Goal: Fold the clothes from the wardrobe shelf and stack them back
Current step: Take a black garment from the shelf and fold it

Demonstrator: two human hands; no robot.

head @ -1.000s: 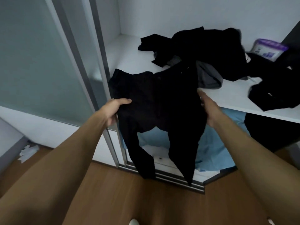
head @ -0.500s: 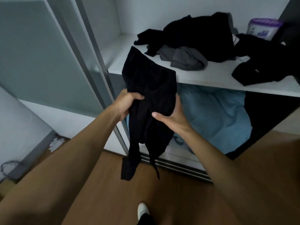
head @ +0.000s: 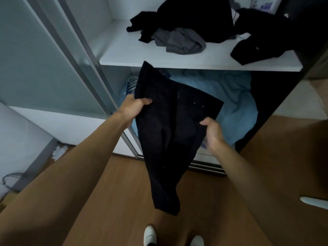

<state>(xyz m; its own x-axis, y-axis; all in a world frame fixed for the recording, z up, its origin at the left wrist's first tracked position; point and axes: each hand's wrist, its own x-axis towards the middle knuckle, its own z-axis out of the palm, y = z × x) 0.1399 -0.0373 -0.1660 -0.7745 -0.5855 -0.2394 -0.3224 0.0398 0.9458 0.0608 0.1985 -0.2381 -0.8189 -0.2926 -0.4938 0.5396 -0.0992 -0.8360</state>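
Both hands grasp 1 black garment (head: 166, 132) in the air just below and in front of the wardrobe shelf (head: 195, 63): left hand (head: 132, 108) clutches its left edge, right hand (head: 212, 132) its right edge. Unfolded black clothes (head: 198, 16) and 1 grey garment (head: 182, 41) lie on the shelf.

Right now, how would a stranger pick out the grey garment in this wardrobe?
Find the white wardrobe shelf above the blue fabric. Near its middle lies a heap of black clothes, and the grey garment lies crumpled at the heap's front. It is the only grey piece there; everything around it is black.
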